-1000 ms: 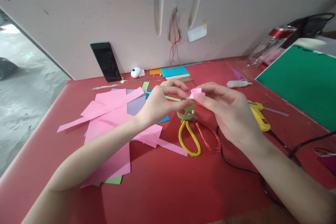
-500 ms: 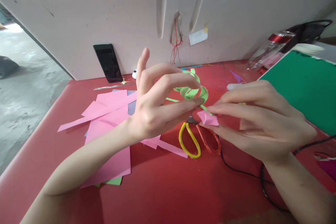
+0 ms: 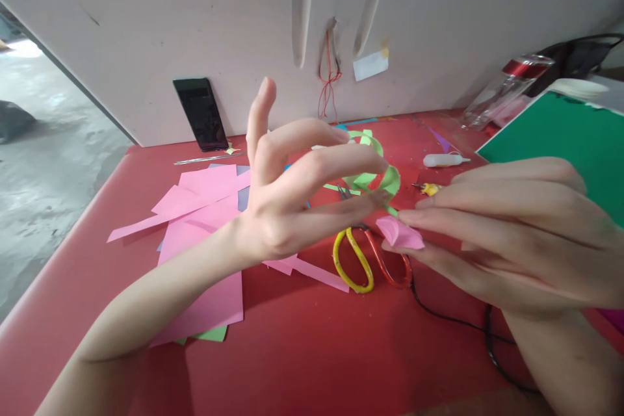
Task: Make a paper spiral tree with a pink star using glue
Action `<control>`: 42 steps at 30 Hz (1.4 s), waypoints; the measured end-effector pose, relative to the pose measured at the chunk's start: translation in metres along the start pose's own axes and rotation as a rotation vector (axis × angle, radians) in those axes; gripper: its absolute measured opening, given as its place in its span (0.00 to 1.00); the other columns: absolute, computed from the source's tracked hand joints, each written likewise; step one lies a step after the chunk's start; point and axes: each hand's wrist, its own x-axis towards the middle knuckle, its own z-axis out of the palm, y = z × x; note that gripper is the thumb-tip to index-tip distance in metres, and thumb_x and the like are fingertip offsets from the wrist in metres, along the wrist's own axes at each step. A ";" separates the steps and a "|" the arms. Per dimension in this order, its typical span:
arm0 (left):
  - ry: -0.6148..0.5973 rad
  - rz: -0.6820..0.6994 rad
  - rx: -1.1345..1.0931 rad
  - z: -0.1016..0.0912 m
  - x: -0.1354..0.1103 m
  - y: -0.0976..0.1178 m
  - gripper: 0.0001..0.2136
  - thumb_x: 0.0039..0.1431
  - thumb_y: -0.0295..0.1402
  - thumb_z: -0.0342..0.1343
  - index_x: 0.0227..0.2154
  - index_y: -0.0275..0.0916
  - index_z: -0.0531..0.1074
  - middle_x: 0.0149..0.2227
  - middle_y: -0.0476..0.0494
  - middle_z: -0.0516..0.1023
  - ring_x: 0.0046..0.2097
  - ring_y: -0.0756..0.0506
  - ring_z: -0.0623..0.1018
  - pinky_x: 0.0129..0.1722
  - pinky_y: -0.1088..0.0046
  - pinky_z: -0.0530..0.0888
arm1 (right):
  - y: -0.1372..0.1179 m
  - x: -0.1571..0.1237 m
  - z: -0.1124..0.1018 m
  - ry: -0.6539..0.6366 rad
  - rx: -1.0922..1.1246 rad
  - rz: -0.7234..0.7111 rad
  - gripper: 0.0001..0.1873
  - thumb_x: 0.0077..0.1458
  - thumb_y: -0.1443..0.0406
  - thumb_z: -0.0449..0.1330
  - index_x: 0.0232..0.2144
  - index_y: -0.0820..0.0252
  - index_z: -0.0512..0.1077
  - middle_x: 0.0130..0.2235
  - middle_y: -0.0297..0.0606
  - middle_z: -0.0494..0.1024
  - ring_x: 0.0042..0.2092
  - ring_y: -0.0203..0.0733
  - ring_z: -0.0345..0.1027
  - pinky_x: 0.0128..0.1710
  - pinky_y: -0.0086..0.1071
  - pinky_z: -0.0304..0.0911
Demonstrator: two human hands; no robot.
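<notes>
My left hand [image 3: 297, 192] is raised over the red tabletop, its thumb and fingertips pinching a curled strip of green paper [image 3: 392, 182]. Its little finger points up, away from the others. Facing it, my right hand [image 3: 521, 227] grips a small folded pink paper piece [image 3: 400, 234] between thumb and fingers. The pink piece meets the end of the green strip, though I cannot tell whether they are joined. Below the hands lie scissors [image 3: 359, 288] with one yellow and one red handle, their blades partly covered by my left hand.
Pink paper sheets and strips [image 3: 219, 292] spread at left. A dark phone [image 3: 201, 114] leans on the pale wall. On the right are a white nozzle tube [image 3: 442, 160], a yellow-ended item [image 3: 431, 189], a clear bottle [image 3: 492, 94], a green board [image 3: 560, 133] and a black cable [image 3: 451, 317].
My right hand has shifted right and slightly down with the pink piece, which has turned. The green strip has moved right with my left fingertips. The white tube now shows more fully.
</notes>
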 end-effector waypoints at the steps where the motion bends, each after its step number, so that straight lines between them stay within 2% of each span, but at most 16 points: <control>1: -0.002 -0.001 -0.014 0.000 0.000 0.000 0.13 0.58 0.31 0.60 0.19 0.47 0.71 0.26 0.54 0.71 0.40 0.49 0.73 0.70 0.54 0.47 | 0.000 0.000 0.001 0.018 0.014 -0.021 0.06 0.62 0.65 0.58 0.39 0.48 0.73 0.36 0.30 0.78 0.39 0.33 0.70 0.42 0.33 0.66; 3: -0.022 0.022 -0.044 -0.001 -0.001 0.000 0.12 0.59 0.31 0.59 0.21 0.48 0.73 0.29 0.53 0.74 0.42 0.48 0.73 0.70 0.52 0.47 | 0.000 0.001 0.005 0.079 0.071 -0.052 0.06 0.59 0.66 0.61 0.40 0.52 0.74 0.37 0.31 0.78 0.38 0.33 0.70 0.42 0.34 0.66; 4: -0.031 0.033 -0.049 -0.002 -0.002 0.001 0.10 0.59 0.30 0.59 0.22 0.48 0.75 0.31 0.52 0.76 0.44 0.48 0.74 0.69 0.51 0.49 | -0.001 0.001 0.007 0.108 0.122 0.010 0.08 0.56 0.66 0.64 0.40 0.52 0.74 0.37 0.30 0.78 0.38 0.33 0.69 0.42 0.33 0.66; 6: -0.070 -0.004 -0.072 -0.004 -0.004 0.003 0.07 0.58 0.29 0.61 0.26 0.46 0.78 0.38 0.49 0.79 0.48 0.46 0.74 0.66 0.51 0.55 | -0.002 0.002 0.012 0.153 0.286 0.240 0.09 0.52 0.65 0.68 0.38 0.50 0.76 0.36 0.27 0.77 0.39 0.31 0.69 0.41 0.31 0.65; 8: -0.160 -0.169 -0.158 -0.004 -0.005 0.005 0.05 0.56 0.29 0.63 0.26 0.44 0.79 0.44 0.46 0.79 0.51 0.44 0.74 0.62 0.53 0.63 | -0.003 0.004 0.018 0.118 0.523 0.553 0.05 0.52 0.63 0.68 0.34 0.48 0.77 0.35 0.25 0.77 0.38 0.30 0.69 0.38 0.28 0.66; 10: -0.266 -0.414 -0.316 -0.001 -0.006 0.005 0.04 0.54 0.29 0.64 0.25 0.42 0.79 0.46 0.45 0.78 0.52 0.43 0.74 0.58 0.56 0.67 | -0.001 0.006 0.024 0.037 0.761 0.809 0.01 0.52 0.61 0.67 0.30 0.48 0.78 0.34 0.25 0.78 0.37 0.30 0.70 0.35 0.26 0.67; 13: -0.338 -0.737 -0.544 0.008 -0.009 0.001 0.05 0.50 0.27 0.65 0.22 0.41 0.78 0.44 0.46 0.76 0.53 0.43 0.73 0.58 0.57 0.68 | 0.005 0.006 0.032 -0.036 0.943 1.013 0.05 0.48 0.58 0.69 0.27 0.51 0.79 0.33 0.29 0.80 0.36 0.33 0.72 0.36 0.28 0.68; 15: -0.339 -0.866 -0.658 0.015 -0.012 -0.003 0.04 0.48 0.27 0.66 0.21 0.39 0.78 0.42 0.45 0.75 0.52 0.44 0.72 0.57 0.58 0.68 | 0.009 0.005 0.035 -0.055 0.977 1.099 0.08 0.45 0.57 0.70 0.27 0.52 0.80 0.32 0.31 0.80 0.36 0.35 0.73 0.39 0.30 0.69; 20: -0.337 -1.088 -0.893 0.027 -0.020 -0.009 0.05 0.42 0.31 0.69 0.20 0.37 0.79 0.40 0.46 0.70 0.43 0.48 0.73 0.39 0.69 0.74 | 0.016 0.002 0.042 -0.087 1.019 1.194 0.09 0.43 0.55 0.71 0.24 0.51 0.80 0.31 0.31 0.80 0.38 0.36 0.74 0.44 0.32 0.68; 26: -0.356 -1.219 -0.934 0.032 -0.025 -0.013 0.07 0.40 0.33 0.70 0.22 0.37 0.79 0.42 0.47 0.70 0.38 0.52 0.73 0.41 0.68 0.72 | 0.023 0.000 0.049 -0.108 0.996 1.208 0.12 0.37 0.51 0.73 0.22 0.49 0.79 0.30 0.33 0.80 0.37 0.40 0.74 0.44 0.37 0.69; 33: -0.317 -1.250 -0.941 0.041 -0.032 -0.020 0.06 0.37 0.30 0.71 0.21 0.37 0.79 0.39 0.47 0.71 0.36 0.52 0.73 0.38 0.69 0.73 | 0.028 0.000 0.053 -0.138 1.003 1.236 0.17 0.32 0.49 0.73 0.20 0.52 0.78 0.26 0.34 0.78 0.34 0.40 0.73 0.39 0.36 0.69; 42: -0.240 -1.218 -1.001 0.047 -0.040 -0.021 0.07 0.37 0.32 0.71 0.22 0.38 0.80 0.37 0.48 0.74 0.35 0.52 0.75 0.36 0.70 0.75 | 0.026 0.001 0.053 -0.116 1.024 1.294 0.16 0.32 0.51 0.74 0.20 0.54 0.79 0.27 0.34 0.78 0.36 0.40 0.72 0.43 0.37 0.66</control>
